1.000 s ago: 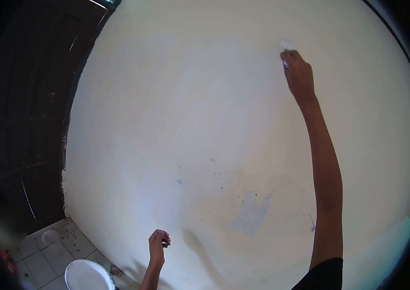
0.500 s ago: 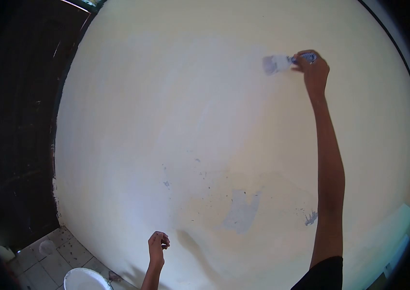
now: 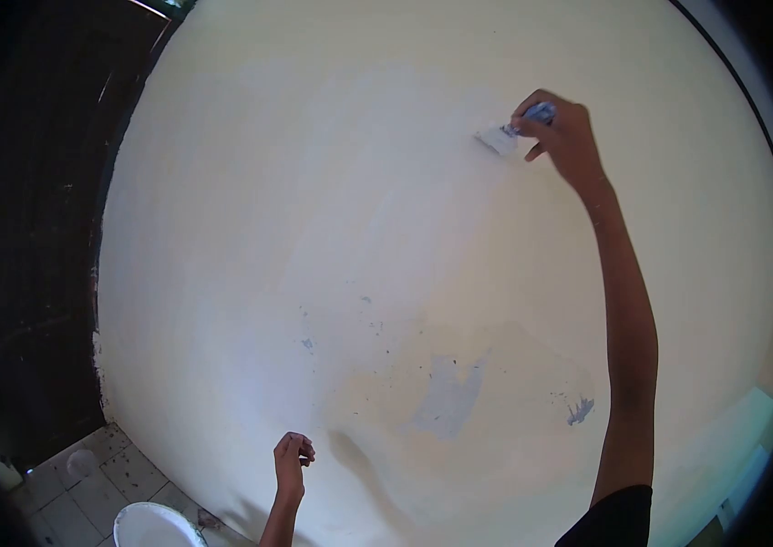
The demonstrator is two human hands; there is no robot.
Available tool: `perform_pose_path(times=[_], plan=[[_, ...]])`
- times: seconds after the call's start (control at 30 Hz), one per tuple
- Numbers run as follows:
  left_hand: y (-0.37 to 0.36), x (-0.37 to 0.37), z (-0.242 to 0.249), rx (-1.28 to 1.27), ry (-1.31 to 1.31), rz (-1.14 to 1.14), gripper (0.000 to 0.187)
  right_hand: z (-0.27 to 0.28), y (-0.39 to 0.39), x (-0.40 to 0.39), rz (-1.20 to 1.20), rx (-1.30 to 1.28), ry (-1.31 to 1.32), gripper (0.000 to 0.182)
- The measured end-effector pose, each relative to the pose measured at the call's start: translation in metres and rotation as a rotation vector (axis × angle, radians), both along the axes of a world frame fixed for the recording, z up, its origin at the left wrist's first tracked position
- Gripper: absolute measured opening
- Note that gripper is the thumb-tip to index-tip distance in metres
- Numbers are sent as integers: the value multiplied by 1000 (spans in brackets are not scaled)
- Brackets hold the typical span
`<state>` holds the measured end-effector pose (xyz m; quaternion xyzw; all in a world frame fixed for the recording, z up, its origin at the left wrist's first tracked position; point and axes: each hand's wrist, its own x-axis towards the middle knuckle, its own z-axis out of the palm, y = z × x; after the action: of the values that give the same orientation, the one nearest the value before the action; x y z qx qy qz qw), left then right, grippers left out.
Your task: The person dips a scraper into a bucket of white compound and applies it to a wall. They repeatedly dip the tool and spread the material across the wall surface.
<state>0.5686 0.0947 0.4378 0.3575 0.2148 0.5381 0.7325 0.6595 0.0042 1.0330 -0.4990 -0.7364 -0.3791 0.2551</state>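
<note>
My right hand [image 3: 561,137] is raised high against the pale wall [image 3: 250,210], its fingers wrapped around the patterned blue-and-white handle of a paintbrush [image 3: 497,139]. White paint coats the wide bristles, which point left and appear to press on the wall. Around the brush the surface is streaked whitish over a cream tone. Low down, my left hand [image 3: 293,449] hangs in front of the wall with loosely curled fingers and a gap by the thumb; nothing shows in it.
A white bucket [image 3: 157,527] stands on the tiled floor [image 3: 72,515] at lower left, with a small clear cup-like object [image 3: 82,464] near it. Beside the wall is a dark door [image 3: 36,228]. Grey bare patches [image 3: 448,397] mark the lower wall. A pale green panel [image 3: 747,433] is at right.
The paintbrush has moved slightly left and down, and its head is now tilted with the bristles bent on the wall. My right wrist has turned. The left hand stays nearly still.
</note>
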Motion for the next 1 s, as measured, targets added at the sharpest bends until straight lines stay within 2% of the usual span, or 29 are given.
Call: perform_pose_path(times=[0.07, 0.13, 0.2, 0.23, 0.27, 0.33, 0.4, 0.47, 0.53, 0.6, 0.73, 0.77, 0.83, 0.87, 0.9, 0.93, 1.0], plan=[[-3, -2, 3, -10, -23, 2, 22, 14, -13, 0, 65, -5, 289, 7], [-4, -4, 3, -6, -18, -10, 22, 24, -13, 16, 36, 8, 330, 7], [-3, -3, 1, -5, -16, -11, 22, 27, -10, 33, 66, 340, 57, 6], [-3, -1, -1, -14, -10, -19, 22, 25, -10, 36, -36, 423, 0, 6], [-3, 0, -4, -25, -2, -26, 22, 19, -7, 41, -35, 414, 9, 6], [-2, 1, -7, -30, 5, -22, 23, 0, 1, 56, -121, 591, -511, 11], [-1, 2, -8, -34, 14, -24, 23, -33, 16, 73, -200, 492, -582, 17], [-2, 1, -5, -28, 7, -15, 23, -89, 29, 82, -399, 295, -644, 17], [-2, 0, -4, -32, 8, -31, 22, -158, 40, 85, -431, 241, -781, 15], [-2, -2, 0, -44, 2, -38, 22, -216, 45, 77, -386, 295, -909, 12], [-2, -19, 17, -10, 34, -128, 25, -300, 40, 22, -339, 75, -820, 11], [-2, -27, 26, 57, 25, -233, 27, -318, 41, 10, -338, 57, -811, 11], [-9, -41, 47, 149, -3, -420, 35, -347, 36, -8, -124, -22, -471, 13], [-18, -39, 56, 174, -16, -497, 40, -360, 27, -9, -116, -22, -459, 13], [-24, -38, 62, 188, -56, -585, 47, -371, 17, -12, 6, -53, -92, 15], [-36, -34, 71, 189, -43, -575, 47, -386, 6, -10, 134, -82, 276, 17], [-49, -38, 92, 50, -195, -544, 51, -428, -6, -17, 163, -33, 508, 19]])
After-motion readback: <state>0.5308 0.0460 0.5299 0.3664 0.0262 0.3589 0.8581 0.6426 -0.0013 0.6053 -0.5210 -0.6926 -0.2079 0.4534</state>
